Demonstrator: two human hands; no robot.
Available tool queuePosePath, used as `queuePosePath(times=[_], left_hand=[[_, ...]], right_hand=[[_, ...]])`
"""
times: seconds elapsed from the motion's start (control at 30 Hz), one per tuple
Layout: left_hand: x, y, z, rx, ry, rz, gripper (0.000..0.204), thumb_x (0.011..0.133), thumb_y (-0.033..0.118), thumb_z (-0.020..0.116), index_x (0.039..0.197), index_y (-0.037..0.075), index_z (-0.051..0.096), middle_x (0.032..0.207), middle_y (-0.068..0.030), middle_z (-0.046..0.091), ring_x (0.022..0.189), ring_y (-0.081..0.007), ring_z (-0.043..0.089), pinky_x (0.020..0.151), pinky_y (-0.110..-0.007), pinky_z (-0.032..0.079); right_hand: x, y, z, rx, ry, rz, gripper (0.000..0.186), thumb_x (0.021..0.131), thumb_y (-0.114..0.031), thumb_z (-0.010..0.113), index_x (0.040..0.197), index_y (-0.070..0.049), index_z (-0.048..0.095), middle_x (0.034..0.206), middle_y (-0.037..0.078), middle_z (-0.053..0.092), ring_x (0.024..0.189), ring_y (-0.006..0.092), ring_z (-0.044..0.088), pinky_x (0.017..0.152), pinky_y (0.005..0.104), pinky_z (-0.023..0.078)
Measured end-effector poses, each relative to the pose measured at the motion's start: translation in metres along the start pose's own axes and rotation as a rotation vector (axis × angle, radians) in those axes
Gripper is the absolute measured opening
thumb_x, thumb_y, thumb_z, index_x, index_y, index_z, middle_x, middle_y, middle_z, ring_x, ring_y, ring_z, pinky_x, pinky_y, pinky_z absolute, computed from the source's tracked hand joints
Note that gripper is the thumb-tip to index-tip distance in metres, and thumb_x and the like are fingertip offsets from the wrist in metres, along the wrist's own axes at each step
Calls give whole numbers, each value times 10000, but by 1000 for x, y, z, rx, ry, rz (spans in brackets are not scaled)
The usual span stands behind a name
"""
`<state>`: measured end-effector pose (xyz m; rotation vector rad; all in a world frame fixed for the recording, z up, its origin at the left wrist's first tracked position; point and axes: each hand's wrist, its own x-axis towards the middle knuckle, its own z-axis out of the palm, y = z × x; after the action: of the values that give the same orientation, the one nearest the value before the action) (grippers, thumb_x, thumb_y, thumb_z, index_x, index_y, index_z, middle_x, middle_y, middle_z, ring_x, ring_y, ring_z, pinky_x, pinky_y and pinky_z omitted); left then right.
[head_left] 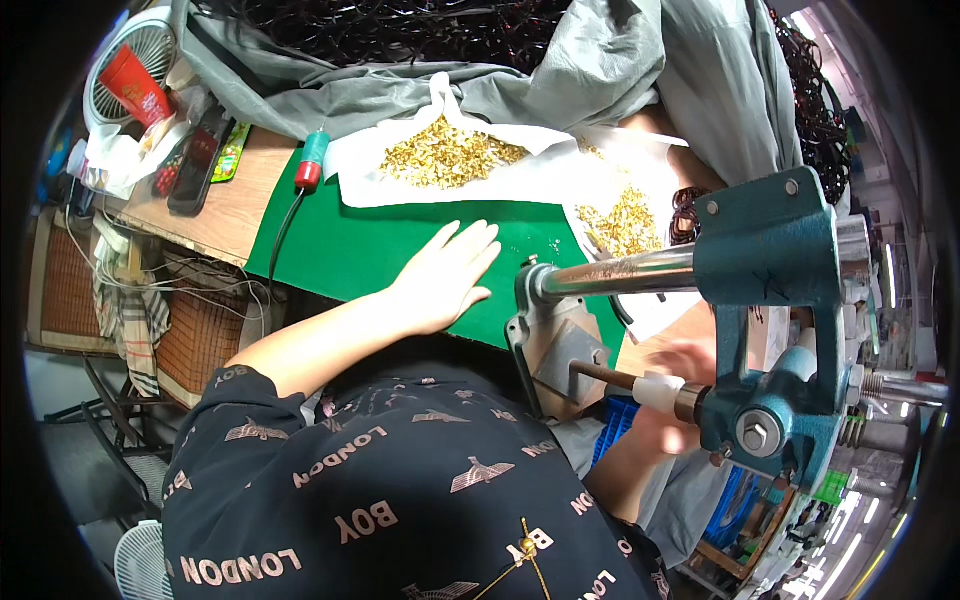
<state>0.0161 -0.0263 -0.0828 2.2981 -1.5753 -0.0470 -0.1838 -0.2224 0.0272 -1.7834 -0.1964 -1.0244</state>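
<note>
My left hand lies flat on a green mat, palm down and fingers stretched out, holding nothing. My right hand is beside the spindle of a teal hand press, partly behind its white collar. Blur and the spindle hide its fingers, so I cannot tell whether it grips anything. The press's metal base plate sits at the mat's front right edge. Beyond my left hand, a heap of small gold metal pieces rests on a white sheet. More gold pieces lie to the right.
A teal and red corded tool lies on the mat's left part. Farther left are a phone, a red cup and a fan. Grey cloth and dark glossy strips fill the back. Dark coiled strips lie near the press.
</note>
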Motion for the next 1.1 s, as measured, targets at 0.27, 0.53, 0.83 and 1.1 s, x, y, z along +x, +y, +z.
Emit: queuePosePath(times=[0.27,0.53,0.83,1.1], left_hand=[[27,-10,12,57,-102,142,624,941,381,398,1418,-7,287,1503,-182,224,1418,-274,153,1155,-452,77],[77,13,38,52,-68,-3,677,947,422,383,1429,-28,230,1514,-187,187,1425,-279,120,1154,-442,68],[149,40,64,-710,345,-40,510,939,232,419,1378,-16,340,1436,-211,337,1349,-307,299,1127,-383,203],[56,-59,-29,-1181,244,-317,329,935,256,508,1118,11,629,986,-49,658,847,-124,566,818,-274,462]], right_hand=[[19,9,11,482,-67,140,363,834,-317,684,932,-64,442,554,26,437,461,124,442,390,249,368],[39,-18,-15,399,23,57,307,876,-303,638,1000,-63,492,588,12,426,468,92,404,391,226,312],[40,-38,-23,316,-37,-3,341,888,-299,606,1094,-46,507,611,17,437,482,105,429,412,236,347],[55,-14,61,405,94,89,262,901,-219,574,1072,-32,507,629,22,416,494,105,396,424,227,335]])
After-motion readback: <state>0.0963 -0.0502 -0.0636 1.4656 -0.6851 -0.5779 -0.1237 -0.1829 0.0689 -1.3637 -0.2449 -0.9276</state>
